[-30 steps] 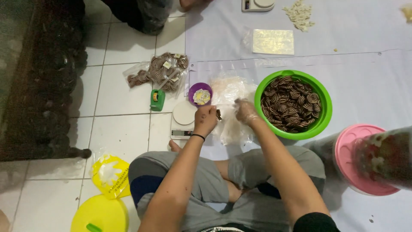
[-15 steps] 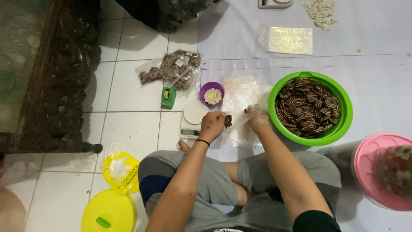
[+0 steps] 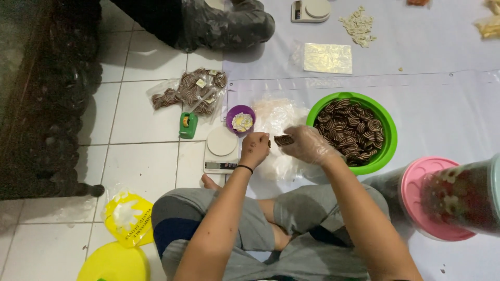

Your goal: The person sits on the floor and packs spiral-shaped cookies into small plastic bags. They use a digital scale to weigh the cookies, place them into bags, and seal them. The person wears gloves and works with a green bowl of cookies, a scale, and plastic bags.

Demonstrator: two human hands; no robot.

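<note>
I sit cross-legged on the floor. My right hand [image 3: 308, 145], in a thin clear glove, pinches a brown spiral-striped snack chip [image 3: 284, 139] over a pile of clear plastic bags [image 3: 281, 117]. My left hand [image 3: 254, 150], bare with a black wristband, is closed around the edge of a clear bag just left of the chip. A green bowl [image 3: 388, 151] full of the same striped chips stands right of my hands. A small white kitchen scale [image 3: 221, 150] lies left of my left hand.
A purple cup [image 3: 240, 120], a green tape dispenser [image 3: 188, 125] and filled chip bags [image 3: 195, 91] lie beyond the scale. A pink-lidded jar [image 3: 437, 200] stands at right, yellow lid [image 3: 114, 264] and glove packet [image 3: 127, 217] at lower left. Another person's leg [image 3: 224, 23] at top.
The view has shifted down and right. My hands have stayed together over the plastic bags, the right still holding a chip; the left has drawn slightly nearer me.
</note>
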